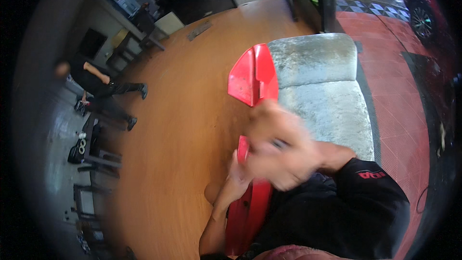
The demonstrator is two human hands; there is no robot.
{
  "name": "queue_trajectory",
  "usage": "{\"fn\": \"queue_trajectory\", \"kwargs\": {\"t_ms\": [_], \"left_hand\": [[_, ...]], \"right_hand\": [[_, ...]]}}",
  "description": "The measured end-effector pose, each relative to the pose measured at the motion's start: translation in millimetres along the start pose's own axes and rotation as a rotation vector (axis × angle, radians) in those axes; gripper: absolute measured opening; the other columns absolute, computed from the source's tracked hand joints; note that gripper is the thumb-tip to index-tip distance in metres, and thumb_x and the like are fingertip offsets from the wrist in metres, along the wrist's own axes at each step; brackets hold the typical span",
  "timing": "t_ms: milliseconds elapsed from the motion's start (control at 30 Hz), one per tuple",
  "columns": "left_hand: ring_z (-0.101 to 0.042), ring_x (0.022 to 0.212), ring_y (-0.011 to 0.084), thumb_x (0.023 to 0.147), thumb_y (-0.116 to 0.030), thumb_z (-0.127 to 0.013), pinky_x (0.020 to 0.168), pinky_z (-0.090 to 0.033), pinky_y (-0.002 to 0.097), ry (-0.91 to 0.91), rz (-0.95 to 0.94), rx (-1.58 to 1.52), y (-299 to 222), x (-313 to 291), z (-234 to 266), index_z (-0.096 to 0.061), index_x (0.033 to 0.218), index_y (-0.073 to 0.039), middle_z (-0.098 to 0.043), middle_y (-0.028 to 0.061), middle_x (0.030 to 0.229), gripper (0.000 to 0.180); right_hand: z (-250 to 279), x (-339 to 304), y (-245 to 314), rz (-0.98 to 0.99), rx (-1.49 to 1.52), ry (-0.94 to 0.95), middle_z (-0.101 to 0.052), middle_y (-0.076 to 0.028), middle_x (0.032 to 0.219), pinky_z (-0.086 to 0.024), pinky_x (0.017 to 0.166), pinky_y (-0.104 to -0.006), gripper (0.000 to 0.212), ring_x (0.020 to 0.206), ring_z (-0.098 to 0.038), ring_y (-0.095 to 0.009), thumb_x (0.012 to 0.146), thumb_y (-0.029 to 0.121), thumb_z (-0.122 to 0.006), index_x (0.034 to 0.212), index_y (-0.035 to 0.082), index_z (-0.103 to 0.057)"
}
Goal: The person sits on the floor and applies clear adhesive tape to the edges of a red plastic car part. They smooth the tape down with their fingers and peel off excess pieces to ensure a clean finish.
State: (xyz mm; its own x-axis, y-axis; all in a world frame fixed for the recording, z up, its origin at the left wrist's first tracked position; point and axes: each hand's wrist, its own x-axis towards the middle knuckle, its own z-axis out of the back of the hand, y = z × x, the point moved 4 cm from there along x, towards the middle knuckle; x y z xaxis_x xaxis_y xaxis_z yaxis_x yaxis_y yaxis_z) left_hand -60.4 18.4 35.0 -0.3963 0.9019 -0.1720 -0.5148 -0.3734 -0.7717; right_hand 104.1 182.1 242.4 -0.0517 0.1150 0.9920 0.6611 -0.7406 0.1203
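A long, glossy red panel (253, 74), which looks like a vehicle body part, runs from beside the grey seat down towards my lap. Its far end is broad and angular, with a raised fold along the middle. My left hand (237, 177) grips a narrow red edge of it, thumb upward. Over the panel's middle, my right hand (284, 147) is strongly smeared by motion and covers part of it. A small dark spot shows among the blurred fingers; what it is I cannot make out.
A grey velvet-like seat (323, 101) stands to the right on red tiles (385, 91). Brown flooring (178, 130) spreads left. Another person in dark clothes (96, 84) is at the far left, near tables and chairs (96, 159). A dark red car (423, 14) stands at the upper right.
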Motion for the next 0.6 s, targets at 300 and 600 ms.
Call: {"fn": "queue_trajectory", "kwargs": {"t_ms": [300,600], "left_hand": [[-0.055,0.139,0.0398,0.103,-0.007,-0.054,0.117,-0.042,0.0409,-0.293,-0.044,0.014,-18.5,-11.9,-3.4,-0.037,0.158,0.003,-0.055,0.0281,0.150,0.058],[-0.041,0.151,0.0295,0.100,0.005,-0.051,0.123,-0.031,0.0350,-0.234,0.005,0.149,-44.0,-30.5,-1.2,-0.017,0.166,0.001,-0.040,0.0252,0.163,0.075]], "right_hand": [[7.0,14.7,36.9,0.193,-0.111,0.182,-0.062,-0.006,0.092,-0.048,0.069,-0.0417,0.021,0.086,-0.060,-0.026,0.075,0.022,-0.075,0.094,0.014,-0.075],[-36.2,-107.6,-196.2,-0.450,-0.246,0.577,-0.070,-0.024,0.116,-0.055,0.095,-0.0457,0.029,0.113,-0.067,-0.040,0.093,0.012,-0.060,0.120,0.008,-0.070]]}}
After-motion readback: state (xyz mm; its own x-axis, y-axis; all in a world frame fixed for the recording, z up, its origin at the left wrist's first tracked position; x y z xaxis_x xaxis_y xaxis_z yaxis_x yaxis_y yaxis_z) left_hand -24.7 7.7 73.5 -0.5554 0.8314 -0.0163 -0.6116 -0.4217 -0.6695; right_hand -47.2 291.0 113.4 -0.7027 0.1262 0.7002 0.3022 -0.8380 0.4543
